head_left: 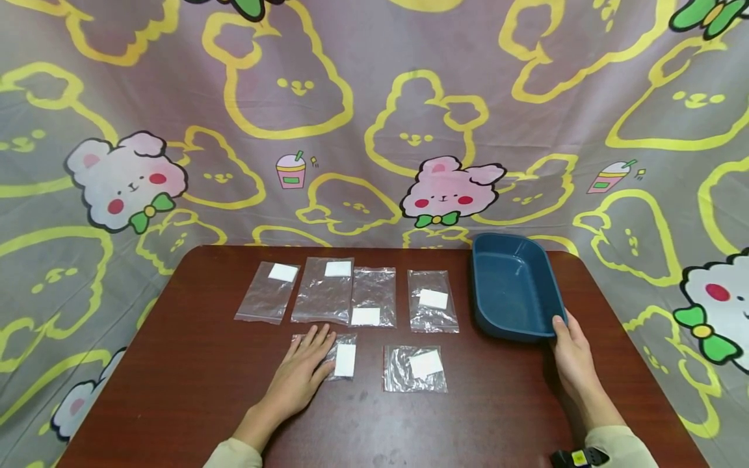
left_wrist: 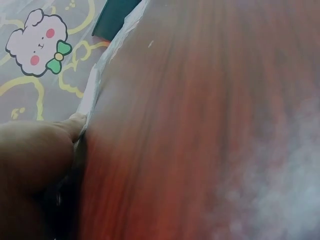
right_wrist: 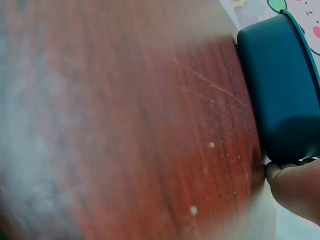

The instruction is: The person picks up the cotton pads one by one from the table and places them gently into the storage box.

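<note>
My left hand (head_left: pixel 301 370) lies with fingers extended over the left part of a small clear zip bag (head_left: pixel 345 361) with a white label. In the left wrist view, the thumb side of that hand (left_wrist: pixel 37 152) meets the tabletop. My right hand (head_left: pixel 573 354) grips the near right corner of a blue plastic basin (head_left: pixel 515 286), its thumb on the rim. The basin's inside shows no contents. From the right wrist, the basin's outer wall (right_wrist: pixel 282 85) is seen beside the thumb (right_wrist: pixel 295 182). A second small labelled zip bag (head_left: pixel 415 368) lies between the hands.
Several more labelled clear zip bags lie in a back row, among them a large one (head_left: pixel 323 292) and one nearest the basin (head_left: pixel 433 312). The brown wooden table (head_left: pixel 445 429) backs onto a cartoon-printed curtain (head_left: pixel 363 78). A dark watch-like band (head_left: pixel 579 457) is at the right wrist.
</note>
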A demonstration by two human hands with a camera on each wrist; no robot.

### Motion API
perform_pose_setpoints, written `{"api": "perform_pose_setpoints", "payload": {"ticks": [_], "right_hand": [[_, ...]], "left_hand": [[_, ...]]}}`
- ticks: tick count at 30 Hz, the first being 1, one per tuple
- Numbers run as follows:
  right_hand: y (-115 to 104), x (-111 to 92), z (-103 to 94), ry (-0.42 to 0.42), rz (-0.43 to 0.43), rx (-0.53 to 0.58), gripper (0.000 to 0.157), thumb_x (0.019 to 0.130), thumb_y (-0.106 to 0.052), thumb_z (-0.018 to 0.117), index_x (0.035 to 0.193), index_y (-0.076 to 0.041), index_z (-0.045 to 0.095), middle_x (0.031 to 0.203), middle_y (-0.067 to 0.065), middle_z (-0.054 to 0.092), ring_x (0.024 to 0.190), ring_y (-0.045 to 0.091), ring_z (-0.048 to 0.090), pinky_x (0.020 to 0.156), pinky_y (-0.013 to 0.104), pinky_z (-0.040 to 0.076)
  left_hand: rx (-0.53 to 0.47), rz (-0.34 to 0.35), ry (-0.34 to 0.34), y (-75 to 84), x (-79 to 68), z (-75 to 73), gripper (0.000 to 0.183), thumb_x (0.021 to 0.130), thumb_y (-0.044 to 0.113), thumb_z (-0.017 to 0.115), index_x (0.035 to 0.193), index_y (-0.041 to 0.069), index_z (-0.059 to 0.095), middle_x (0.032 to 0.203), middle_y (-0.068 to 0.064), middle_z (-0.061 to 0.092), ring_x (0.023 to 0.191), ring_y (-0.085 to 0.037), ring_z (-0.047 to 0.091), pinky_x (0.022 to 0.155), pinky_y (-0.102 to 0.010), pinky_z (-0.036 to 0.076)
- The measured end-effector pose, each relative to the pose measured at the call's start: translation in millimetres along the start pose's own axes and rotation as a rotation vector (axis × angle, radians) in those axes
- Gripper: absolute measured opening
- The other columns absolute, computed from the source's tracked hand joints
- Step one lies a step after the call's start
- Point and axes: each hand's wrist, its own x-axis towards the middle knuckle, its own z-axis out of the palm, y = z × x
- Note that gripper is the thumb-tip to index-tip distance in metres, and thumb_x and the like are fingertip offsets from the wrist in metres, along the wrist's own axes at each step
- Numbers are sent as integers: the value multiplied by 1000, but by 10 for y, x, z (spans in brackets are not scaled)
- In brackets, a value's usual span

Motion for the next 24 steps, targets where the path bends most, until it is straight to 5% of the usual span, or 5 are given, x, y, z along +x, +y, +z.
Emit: {"api": "perform_pose_setpoints", "payload": {"ticks": [9, 16, 24], "right_hand": [[-2, 13, -6, -11, 6, -4, 71, 107, -49, 28, 163, -13, 3, 167, 15, 8, 150, 24, 10, 119, 21, 16], [18, 26, -18, 0, 12, -26, 70, 107, -50, 27, 163, -13, 4, 167, 15, 9, 150, 25, 11, 120, 24, 15], [15, 13, -8, 12, -13, -30, 73, 107, -51, 29, 163, -9, 9, 166, 18, 13, 149, 25, 14, 115, 15, 19]], "left_hand": [[-3, -7, 32, 5, 3, 17, 53, 103, 26, 59, 151, 8, 46, 158, -9, 37, 149, -31, 26, 121, -54, 14], [-11, 19, 120, 9, 12, 49, 45, 101, 17, 62, 144, 6, 56, 152, -9, 47, 144, -35, 36, 118, -58, 21], [-52, -4, 131, 15, 5, 45, 42, 101, 16, 61, 142, 6, 58, 150, -9, 49, 144, -34, 36, 119, -57, 20]]}}
